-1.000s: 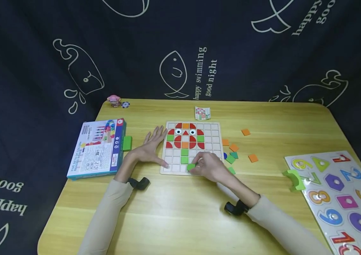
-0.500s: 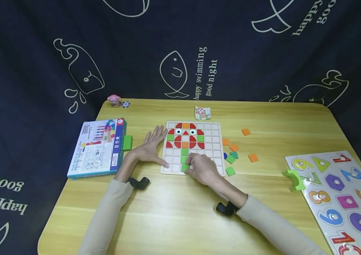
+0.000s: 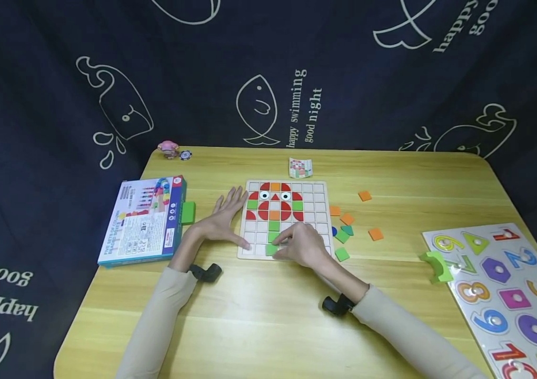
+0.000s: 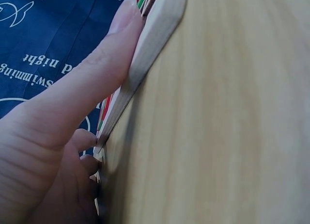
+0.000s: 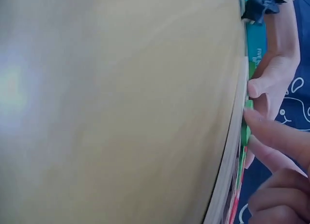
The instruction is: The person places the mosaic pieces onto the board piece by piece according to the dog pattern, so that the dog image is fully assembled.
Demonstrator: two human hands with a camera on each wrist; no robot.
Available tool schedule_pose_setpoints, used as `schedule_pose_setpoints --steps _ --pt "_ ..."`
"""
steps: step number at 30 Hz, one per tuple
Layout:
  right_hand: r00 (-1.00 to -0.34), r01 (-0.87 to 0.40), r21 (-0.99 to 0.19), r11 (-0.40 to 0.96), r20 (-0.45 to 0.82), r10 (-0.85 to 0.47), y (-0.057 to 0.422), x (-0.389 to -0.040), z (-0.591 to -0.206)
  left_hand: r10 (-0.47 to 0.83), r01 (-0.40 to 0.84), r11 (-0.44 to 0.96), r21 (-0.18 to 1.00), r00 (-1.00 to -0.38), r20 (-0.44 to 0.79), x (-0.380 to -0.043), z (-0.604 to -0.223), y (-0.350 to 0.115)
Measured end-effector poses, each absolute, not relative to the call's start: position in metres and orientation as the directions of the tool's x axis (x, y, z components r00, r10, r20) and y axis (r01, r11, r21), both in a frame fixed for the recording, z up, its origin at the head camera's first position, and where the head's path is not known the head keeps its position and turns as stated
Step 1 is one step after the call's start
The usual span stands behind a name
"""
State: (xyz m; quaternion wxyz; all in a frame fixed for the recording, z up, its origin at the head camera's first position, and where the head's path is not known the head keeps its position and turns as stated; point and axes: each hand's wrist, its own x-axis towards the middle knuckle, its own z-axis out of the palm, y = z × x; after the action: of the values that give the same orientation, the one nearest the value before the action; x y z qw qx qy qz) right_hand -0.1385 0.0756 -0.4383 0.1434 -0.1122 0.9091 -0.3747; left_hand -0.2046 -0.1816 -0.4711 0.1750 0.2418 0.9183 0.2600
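A wooden grid board (image 3: 318,216) lies on the table, with red, orange and green pieces and two eye tiles set in it. A column of green squares runs down below them. At its bottom, my right hand (image 3: 302,245) pinches a green square tile (image 3: 271,250) between thumb and index finger; the tile lies slightly off to the left of the column. In the right wrist view that green tile (image 5: 245,133) sits between the two fingertips. My left hand (image 3: 221,222) spreads along the board's left side, its thumb (image 4: 123,20) on the board's edge.
Loose orange (image 3: 375,233), green (image 3: 341,254) and blue pieces lie right of the board. A small picture card (image 3: 300,168) lies behind it. A box (image 3: 142,221) with a green block (image 3: 188,213) stands left; a number puzzle board (image 3: 500,295) lies right.
My right hand has moved left with the green tile, down to the bottom row of the board. The tile has slid slightly left in the last half second. The left hand stays put.
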Motion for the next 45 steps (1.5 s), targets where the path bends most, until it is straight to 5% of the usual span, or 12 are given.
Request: schedule_pose_setpoints --steps 12,28,37,45 --pt "-0.939 -0.069 -0.716 0.695 -0.190 -0.288 0.083 -0.139 -0.434 0.539 0.361 0.749 0.556 -0.819 -0.194 -0.204 -0.468 -0.180" --pt "-0.855 -0.137 -0.799 0.585 -0.203 -0.477 0.094 -0.152 -0.436 0.533 0.346 0.747 0.567 -0.822 -0.200 -0.204 -0.469 -0.182" --pt "-0.970 -0.019 -0.768 0.640 -0.141 -0.198 0.181 -0.178 -0.419 0.537 0.355 0.738 0.574 -0.824 -0.180 -0.202 -0.469 -0.183" --pt "-0.962 0.142 -0.701 0.698 -0.265 -0.070 0.227 -0.186 -0.432 0.549 0.367 0.731 0.576 -0.818 -0.175 -0.204 -0.470 -0.183"
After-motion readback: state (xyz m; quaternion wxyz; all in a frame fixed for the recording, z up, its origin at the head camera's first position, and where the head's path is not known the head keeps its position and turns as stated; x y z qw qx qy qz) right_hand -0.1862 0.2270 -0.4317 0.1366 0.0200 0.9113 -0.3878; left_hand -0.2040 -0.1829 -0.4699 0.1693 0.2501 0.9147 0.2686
